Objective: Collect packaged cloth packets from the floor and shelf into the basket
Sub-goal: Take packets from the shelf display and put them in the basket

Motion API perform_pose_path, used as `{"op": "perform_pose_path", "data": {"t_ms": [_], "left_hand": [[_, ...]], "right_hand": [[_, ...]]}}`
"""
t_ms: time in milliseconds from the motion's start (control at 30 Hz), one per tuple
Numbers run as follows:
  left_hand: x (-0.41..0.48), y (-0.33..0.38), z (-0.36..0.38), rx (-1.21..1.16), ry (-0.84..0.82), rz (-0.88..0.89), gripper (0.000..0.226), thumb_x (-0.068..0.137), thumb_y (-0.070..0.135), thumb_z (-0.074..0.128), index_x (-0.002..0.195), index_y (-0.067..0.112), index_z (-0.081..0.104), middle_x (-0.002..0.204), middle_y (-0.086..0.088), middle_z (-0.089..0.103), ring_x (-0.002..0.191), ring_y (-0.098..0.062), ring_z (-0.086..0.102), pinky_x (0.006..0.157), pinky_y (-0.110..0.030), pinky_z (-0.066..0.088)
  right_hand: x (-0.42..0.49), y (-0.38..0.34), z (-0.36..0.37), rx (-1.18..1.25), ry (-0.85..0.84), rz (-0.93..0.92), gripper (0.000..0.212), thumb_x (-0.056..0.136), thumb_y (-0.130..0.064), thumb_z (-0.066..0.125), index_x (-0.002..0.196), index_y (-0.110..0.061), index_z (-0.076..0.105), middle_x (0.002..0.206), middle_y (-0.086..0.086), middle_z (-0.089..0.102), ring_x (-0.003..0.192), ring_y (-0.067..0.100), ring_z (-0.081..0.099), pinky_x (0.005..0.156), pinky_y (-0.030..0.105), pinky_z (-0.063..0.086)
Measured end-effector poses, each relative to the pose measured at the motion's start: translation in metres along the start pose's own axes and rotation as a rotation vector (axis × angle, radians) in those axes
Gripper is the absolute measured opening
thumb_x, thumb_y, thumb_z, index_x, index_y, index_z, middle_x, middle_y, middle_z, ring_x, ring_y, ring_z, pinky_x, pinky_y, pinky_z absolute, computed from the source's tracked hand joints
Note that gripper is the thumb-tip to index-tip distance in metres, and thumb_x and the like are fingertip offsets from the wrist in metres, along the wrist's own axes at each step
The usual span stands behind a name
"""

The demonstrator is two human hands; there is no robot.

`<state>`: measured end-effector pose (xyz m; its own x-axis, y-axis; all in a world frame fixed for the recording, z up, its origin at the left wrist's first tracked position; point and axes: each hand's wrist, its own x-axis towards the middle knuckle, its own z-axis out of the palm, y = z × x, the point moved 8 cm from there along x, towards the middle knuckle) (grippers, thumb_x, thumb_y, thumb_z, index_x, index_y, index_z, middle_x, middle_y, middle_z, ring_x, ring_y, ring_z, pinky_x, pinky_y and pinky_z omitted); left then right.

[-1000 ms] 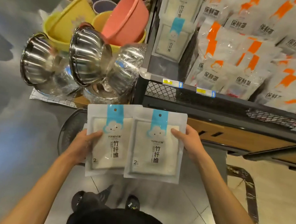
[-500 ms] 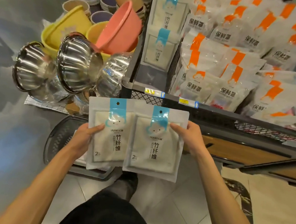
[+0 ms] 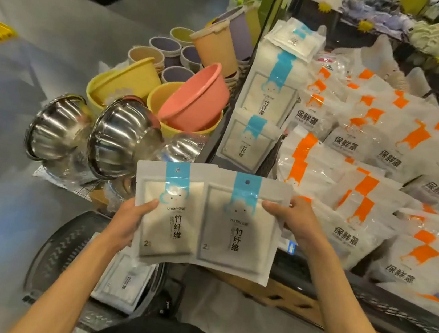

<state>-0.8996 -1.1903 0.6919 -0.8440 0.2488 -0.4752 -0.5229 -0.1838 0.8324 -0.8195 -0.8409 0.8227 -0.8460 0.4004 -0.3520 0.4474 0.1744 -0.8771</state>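
White pouches fill both my hands. My left hand point(image 3: 133, 220) grips the left packet point(image 3: 167, 215) by its left edge, thumb flat across the front, fingers hidden behind. My right hand point(image 3: 293, 220) grips the right packet point(image 3: 241, 225) at its upper right edge, thumb on the front pointing left, fingers curled behind. Both forearms reach up from the near edge, slightly spread.

I hold the two packets upright and side by side, faces toward me, the right one overlapping the left one's right edge. Each is a flat white pouch with a grey-bordered window showing pale folded cloth, a light blue strip running down from a hang hole at the top, and a small cloud face under the strip. Black characters read 竹纤维, with a "2" at the lower left; the small brand line above is too blurred to read.

Below my left hand the dark slotted basket point(image 3: 62, 246) sits on the floor with another packet point(image 3: 125, 282) lying flat inside. On the shelf point(image 3: 389, 311), far of my hands, more packets point(image 3: 246, 142) of the same kind stand in a stack. To their right lie orange-marked bags point(image 3: 355, 145) printed 保鲜罩. To the left sit steel bowls point(image 3: 116, 138) and a pink basin point(image 3: 196, 99).
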Motion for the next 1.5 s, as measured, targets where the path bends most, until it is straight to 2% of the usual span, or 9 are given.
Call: {"op": "perform_pose_path", "data": {"t_ms": [100, 300, 600, 900, 1000, 1100, 1233, 1300, 1500], "left_hand": [[0.016, 0.011, 0.001, -0.041, 0.035, 0.009, 0.028, 0.094, 0.011, 0.063, 0.122, 0.006, 0.065, 0.113, -0.017, 0.074, 0.1, -0.03, 0.073, 0.076, -0.038, 0.062], [0.031, 0.036, -0.013, -0.077, 0.139, 0.048, 0.019, 0.097, 0.006, 0.06, 0.113, 0.014, 0.066, 0.101, -0.008, 0.077, 0.09, -0.023, 0.075, 0.066, -0.032, 0.062], [0.055, 0.053, -0.043, -0.125, 0.282, 0.074, 0.03, 0.094, 0.011, 0.065, 0.124, 0.008, 0.065, 0.114, -0.016, 0.074, 0.105, -0.033, 0.071, 0.094, -0.051, 0.054], [0.076, 0.066, -0.033, -0.154, 0.302, 0.095, 0.03, 0.095, 0.009, 0.064, 0.124, 0.006, 0.065, 0.113, -0.016, 0.074, 0.104, -0.034, 0.071, 0.092, -0.051, 0.056], [0.083, 0.074, -0.024, -0.154, 0.287, 0.107, 0.023, 0.095, 0.008, 0.062, 0.118, 0.008, 0.066, 0.11, -0.015, 0.075, 0.1, -0.032, 0.073, 0.083, -0.045, 0.06], [0.09, 0.078, -0.018, -0.177, 0.282, 0.108, 0.024, 0.096, 0.006, 0.061, 0.119, 0.008, 0.066, 0.111, -0.015, 0.075, 0.102, -0.033, 0.072, 0.081, -0.042, 0.062], [0.102, 0.076, -0.012, -0.18, 0.285, 0.099, 0.025, 0.096, 0.007, 0.061, 0.12, 0.009, 0.066, 0.113, -0.015, 0.074, 0.104, -0.033, 0.071, 0.088, -0.046, 0.059], [0.107, 0.073, -0.01, -0.183, 0.292, 0.088, 0.027, 0.096, 0.008, 0.061, 0.123, 0.009, 0.065, 0.114, -0.016, 0.074, 0.105, -0.033, 0.071, 0.09, -0.048, 0.057], [0.116, 0.065, -0.004, -0.21, 0.302, 0.076, 0.03, 0.095, 0.007, 0.061, 0.125, 0.006, 0.064, 0.115, -0.017, 0.073, 0.106, -0.034, 0.07, 0.092, -0.05, 0.057]], "right_hand": [[0.024, -0.025, -0.01, -0.003, 0.02, -0.067, 0.014, 0.081, -0.012, 0.079, 0.093, -0.017, 0.073, 0.091, 0.001, 0.076, 0.078, 0.011, 0.073, 0.059, 0.02, 0.054], [0.077, -0.062, -0.025, 0.025, 0.084, -0.12, 0.012, 0.081, -0.007, 0.078, 0.085, -0.017, 0.073, 0.087, 0.004, 0.075, 0.075, 0.016, 0.07, 0.067, 0.028, 0.056], [0.161, -0.102, -0.032, 0.021, 0.242, -0.221, 0.022, 0.078, -0.007, 0.081, 0.099, -0.011, 0.073, 0.091, 0.003, 0.073, 0.079, 0.014, 0.068, 0.074, 0.031, 0.055], [0.236, -0.088, 0.006, -0.079, 0.348, -0.157, 0.033, 0.08, -0.017, 0.08, 0.11, -0.007, 0.07, 0.101, 0.004, 0.07, 0.093, 0.022, 0.067, 0.085, 0.037, 0.055], [0.252, -0.08, 0.013, -0.101, 0.369, -0.127, 0.014, 0.082, -0.014, 0.077, 0.083, -0.01, 0.064, 0.085, 0.003, 0.066, 0.085, 0.025, 0.063, 0.078, 0.038, 0.055], [0.261, -0.073, 0.019, -0.107, 0.388, -0.141, 0.041, 0.086, -0.012, 0.074, 0.062, -0.022, 0.043, 0.065, -0.006, 0.046, 0.063, 0.016, 0.047, 0.055, 0.028, 0.036], [0.272, -0.066, 0.025, -0.102, 0.409, -0.111, 0.01, 0.086, -0.014, 0.075, 0.089, -0.007, 0.07, 0.087, 0.009, 0.068, 0.082, 0.023, 0.061, 0.074, 0.035, 0.051], [0.278, -0.057, 0.028, -0.107, 0.435, -0.048, 0.022, 0.085, -0.015, 0.076, 0.101, 0.0, 0.072, 0.098, 0.015, 0.072, 0.087, 0.027, 0.065, 0.083, 0.043, 0.056], [0.285, -0.05, 0.035, -0.233, 0.385, -0.026, 0.022, 0.087, -0.012, 0.073, 0.097, 0.008, 0.069, 0.101, 0.022, 0.07, 0.094, 0.034, 0.065, 0.072, 0.029, 0.043]]}}
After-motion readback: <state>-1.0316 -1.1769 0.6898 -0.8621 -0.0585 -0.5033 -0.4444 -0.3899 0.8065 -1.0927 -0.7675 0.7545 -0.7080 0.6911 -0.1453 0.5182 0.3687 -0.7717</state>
